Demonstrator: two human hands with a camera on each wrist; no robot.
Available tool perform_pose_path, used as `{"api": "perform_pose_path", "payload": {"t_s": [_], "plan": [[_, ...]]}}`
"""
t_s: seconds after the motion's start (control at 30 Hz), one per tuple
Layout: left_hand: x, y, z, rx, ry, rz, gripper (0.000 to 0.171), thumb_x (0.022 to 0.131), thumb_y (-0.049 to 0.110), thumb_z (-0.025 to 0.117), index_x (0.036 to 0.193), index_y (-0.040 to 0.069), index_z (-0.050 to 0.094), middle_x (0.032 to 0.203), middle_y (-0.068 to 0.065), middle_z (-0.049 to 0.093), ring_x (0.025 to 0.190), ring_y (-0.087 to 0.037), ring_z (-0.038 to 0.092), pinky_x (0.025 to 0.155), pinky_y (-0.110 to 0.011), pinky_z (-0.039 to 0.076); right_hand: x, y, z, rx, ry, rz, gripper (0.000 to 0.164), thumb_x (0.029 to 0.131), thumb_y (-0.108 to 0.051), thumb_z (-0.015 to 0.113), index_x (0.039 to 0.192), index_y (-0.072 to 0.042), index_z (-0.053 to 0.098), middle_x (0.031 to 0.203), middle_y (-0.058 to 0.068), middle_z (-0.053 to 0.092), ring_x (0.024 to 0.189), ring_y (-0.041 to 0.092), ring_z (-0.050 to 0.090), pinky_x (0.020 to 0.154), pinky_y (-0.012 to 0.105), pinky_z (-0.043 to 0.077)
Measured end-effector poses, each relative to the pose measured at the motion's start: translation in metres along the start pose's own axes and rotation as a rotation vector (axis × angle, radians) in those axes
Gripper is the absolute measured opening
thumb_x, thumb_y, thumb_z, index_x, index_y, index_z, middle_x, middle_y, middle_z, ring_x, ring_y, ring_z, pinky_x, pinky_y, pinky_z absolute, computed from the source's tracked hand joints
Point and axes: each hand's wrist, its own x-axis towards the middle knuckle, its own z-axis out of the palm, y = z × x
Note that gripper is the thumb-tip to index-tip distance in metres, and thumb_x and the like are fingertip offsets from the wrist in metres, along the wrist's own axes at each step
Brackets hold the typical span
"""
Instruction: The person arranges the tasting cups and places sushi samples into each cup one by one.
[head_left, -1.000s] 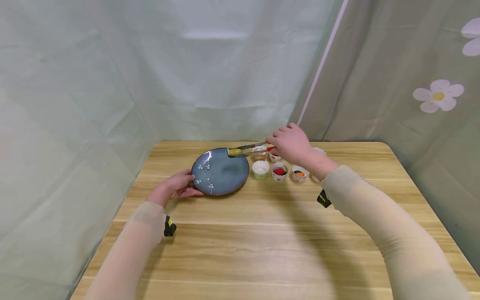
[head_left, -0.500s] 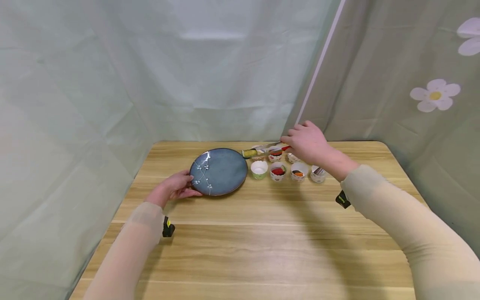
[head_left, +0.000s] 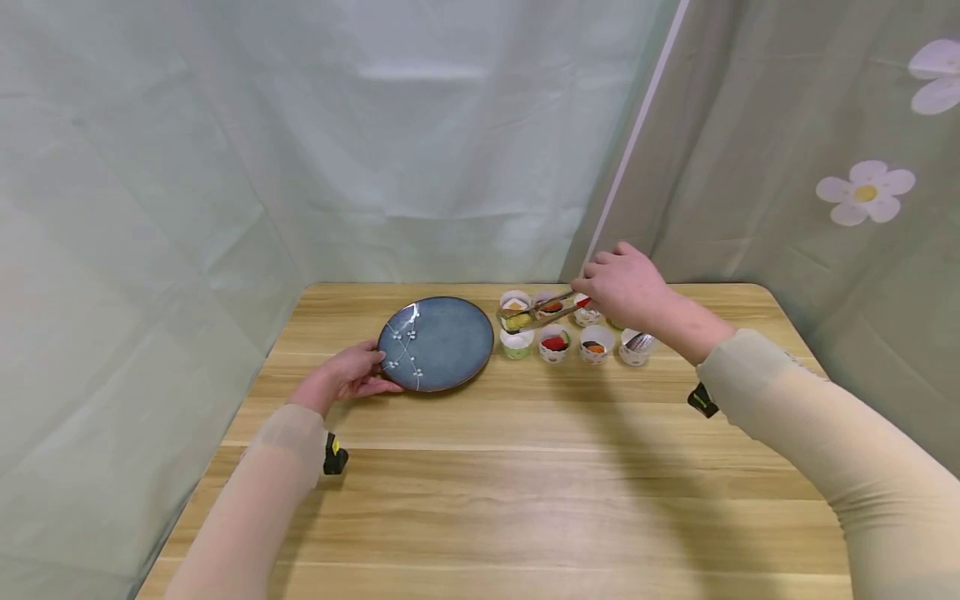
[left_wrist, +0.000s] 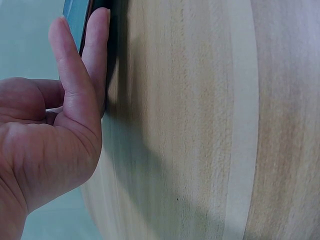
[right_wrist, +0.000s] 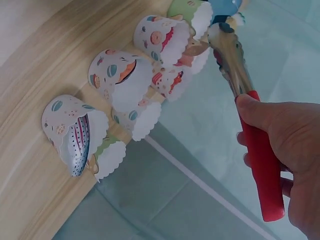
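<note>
My left hand (head_left: pixel 351 372) pinches the left rim of a round blue plate (head_left: pixel 450 343) with white blossom branches. In the left wrist view, straight fingers (left_wrist: pixel 74 75) lie at the plate's edge (left_wrist: pixel 75 17). My right hand (head_left: pixel 621 285) grips metal tongs with red handles (right_wrist: pixel 261 160). Between the tongs' tips is a yellow piece (head_left: pixel 517 321), its kind too small to tell, over the green paper cup (head_left: pixel 516 350) just right of the plate. The right wrist view hides the yellow piece.
Two rows of paper cups stand right of the plate. One holds a red piece (head_left: pixel 555 342), another an orange and dark piece (head_left: pixel 595 347), and the rightmost front cup a silvery striped piece (right_wrist: pixel 80 142). A curtain (head_left: pixel 450 167) hangs behind the wooden table (head_left: pixel 480 483).
My right hand has moved right with the tongs, carrying the yellow piece from above the plate's right part to over the green cup. My left hand stays at the plate's rim.
</note>
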Motion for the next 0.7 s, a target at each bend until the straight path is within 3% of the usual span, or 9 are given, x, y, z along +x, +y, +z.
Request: {"api": "perform_pose_path", "payload": {"t_s": [0.37, 0.7], "plan": [[0.000, 0.000, 0.001, 0.010, -0.005, 0.003, 0.058, 0.114, 0.018, 0.021, 0.165, 0.017, -0.007, 0.154, -0.035, 0.031, 0.082, -0.029, 0.076, 0.072, -0.028, 0.062, 0.006, -0.003, -0.003, -0.022, -0.059, -0.014, 0.021, 0.090, -0.010, 0.076, 0.108, -0.020, 0.076, 0.092, 0.000, 0.071, 0.084, 0.024, 0.059, 0.071, 0.040, 0.038], [0.000, 0.000, 0.001, 0.010, -0.010, 0.009, 0.057, 0.114, 0.017, 0.021, 0.165, 0.016, -0.005, 0.148, -0.035, 0.038, 0.083, -0.029, 0.076, 0.070, -0.027, 0.062, 0.013, -0.009, -0.003, -0.065, -0.101, -0.040, 0.023, 0.084, -0.031, 0.085, 0.104, -0.022, 0.077, 0.085, -0.003, 0.066, 0.078, 0.021, 0.054, 0.070, 0.038, 0.038]]}}
